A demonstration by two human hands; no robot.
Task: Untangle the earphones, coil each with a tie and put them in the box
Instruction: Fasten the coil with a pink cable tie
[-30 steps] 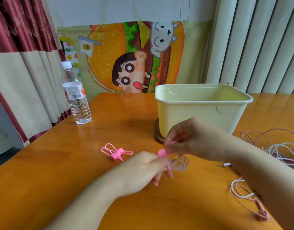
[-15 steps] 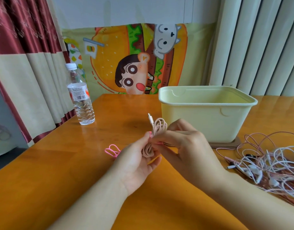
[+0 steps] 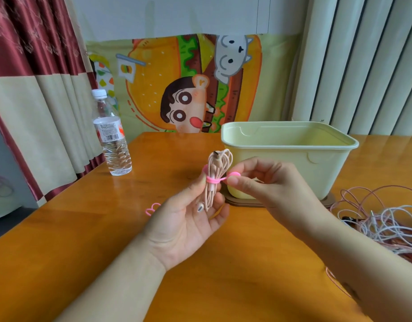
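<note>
Left hand [image 3: 186, 226] grips coiled pale-pink earphone cable [image 3: 220, 159]; right hand [image 3: 270, 184] pinches bright pink rubber tie [image 3: 234, 175], newly wrapped round it. Just needs fastening, imo.

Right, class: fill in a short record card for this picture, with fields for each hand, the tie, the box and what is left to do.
Left hand: holds the coiled earphone upright
Right hand: pinches the round end of the pink tie
Tie: wrapped round the coil's middle
Box: open, behind the hands; floor hidden
Left to do: tangled earphones lie on the table, right side
</note>
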